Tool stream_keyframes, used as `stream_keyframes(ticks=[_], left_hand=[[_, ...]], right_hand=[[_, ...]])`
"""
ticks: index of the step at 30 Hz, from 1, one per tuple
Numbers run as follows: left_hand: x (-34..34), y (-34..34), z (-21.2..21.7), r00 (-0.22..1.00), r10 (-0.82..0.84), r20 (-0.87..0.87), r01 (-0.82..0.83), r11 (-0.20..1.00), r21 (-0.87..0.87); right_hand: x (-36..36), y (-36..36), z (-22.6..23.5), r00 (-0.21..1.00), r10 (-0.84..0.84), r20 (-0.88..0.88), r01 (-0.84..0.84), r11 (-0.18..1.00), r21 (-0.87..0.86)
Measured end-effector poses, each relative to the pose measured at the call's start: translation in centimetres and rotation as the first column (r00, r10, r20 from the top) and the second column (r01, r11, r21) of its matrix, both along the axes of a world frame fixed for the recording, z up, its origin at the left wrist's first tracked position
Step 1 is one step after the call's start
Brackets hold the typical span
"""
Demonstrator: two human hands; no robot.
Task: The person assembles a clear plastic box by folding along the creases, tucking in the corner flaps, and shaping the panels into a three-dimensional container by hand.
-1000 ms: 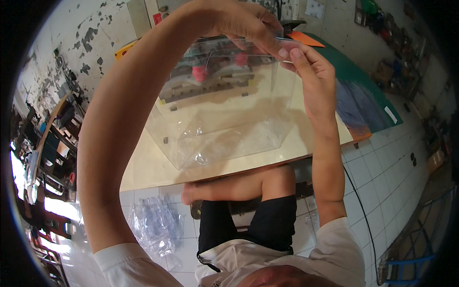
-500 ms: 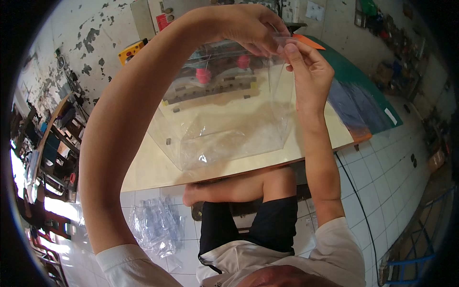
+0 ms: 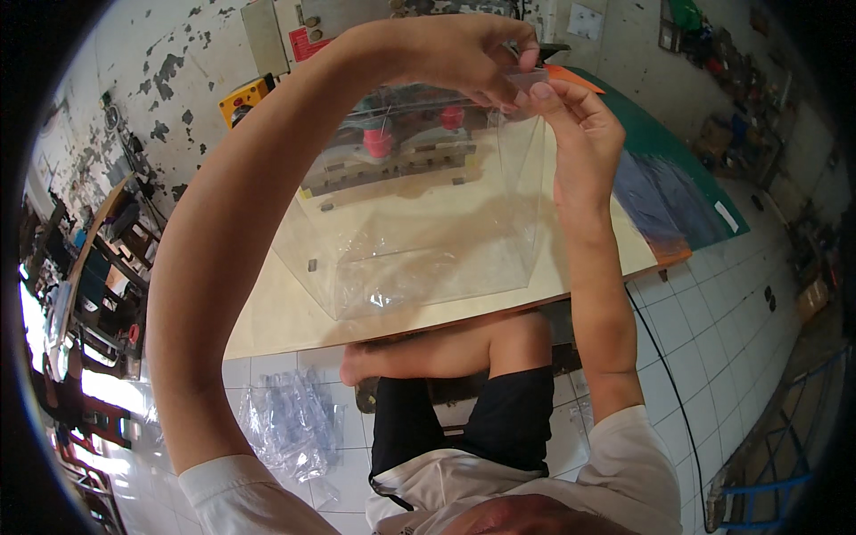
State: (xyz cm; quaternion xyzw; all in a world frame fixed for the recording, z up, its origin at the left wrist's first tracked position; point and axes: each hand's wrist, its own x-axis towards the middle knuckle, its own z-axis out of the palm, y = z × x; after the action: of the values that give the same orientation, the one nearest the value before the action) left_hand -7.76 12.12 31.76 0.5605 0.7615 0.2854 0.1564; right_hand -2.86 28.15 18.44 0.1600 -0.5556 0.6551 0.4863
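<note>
in the head view both arms are raised over the pale worktop, and the left hand and right hand meet at the top edge of a clear plastic bag, each grip pinched on that edge so the bag hangs open between them above the worktop. through the bag show a wooden jig with two red knobs, with a green mat off to the right and a heap of clear bags on the tiled floor by the person's bare knee.

A workshop: peeling walls, a wall-mounted control box, cluttered floor.
</note>
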Motion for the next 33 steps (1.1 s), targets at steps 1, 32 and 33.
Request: stream_keyframes(ticks=[1, 32, 33], left_hand=[[0.2, 0.0, 0.1, 1.000, -0.004, 0.000, 0.004, 1.000, 0.001], [1.8, -1.0, -0.4, 0.925, 0.219, -0.310, -0.153, 0.963, 0.222], [1.5, -0.8, -0.5, 0.927, 0.217, -0.306, -0.155, 0.964, 0.214]], right_hand=[[0.1, 0.2, 0.0, 0.999, 0.037, 0.014, -0.037, 0.999, -0.005], [-0.2, 0.5, -0.3, 0.960, 0.267, -0.087, -0.279, 0.937, -0.211], [-0.2, 0.6, -0.3, 0.960, 0.266, -0.086, -0.279, 0.936, -0.213]])
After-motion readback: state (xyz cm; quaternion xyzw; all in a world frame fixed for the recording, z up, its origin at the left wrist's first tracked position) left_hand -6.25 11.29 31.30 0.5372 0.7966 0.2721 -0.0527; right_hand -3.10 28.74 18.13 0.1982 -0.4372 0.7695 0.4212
